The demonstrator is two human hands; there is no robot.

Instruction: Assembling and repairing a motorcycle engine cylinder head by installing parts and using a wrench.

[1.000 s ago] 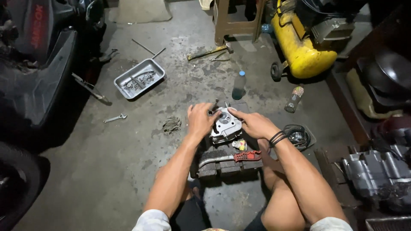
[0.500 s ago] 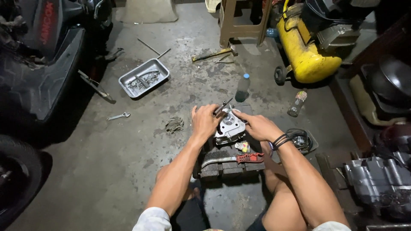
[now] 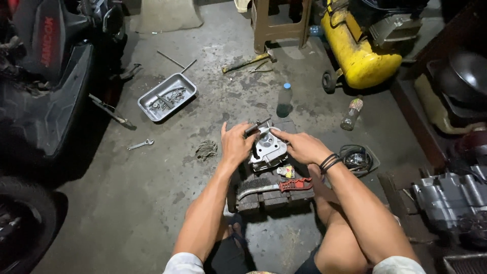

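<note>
Hands barely shifted; left hand [image 3: 234,144], right hand [image 3: 303,147] grip cylinder head [image 3: 268,150].

cast metal engine part [image 3: 267,148], dull silver; shallow tray [image 3: 167,96] matt grey metal; concrete floor [image 3: 127,203] rough, stained

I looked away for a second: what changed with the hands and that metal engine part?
Little changed. Both hands, left hand and right hand, keep hold of the metal engine part over the wooden block; the left fingers shifted slightly toward its top. The wire brush and metal tray stayed put.

Dim overhead light, dark edges, sharp centre.
</note>
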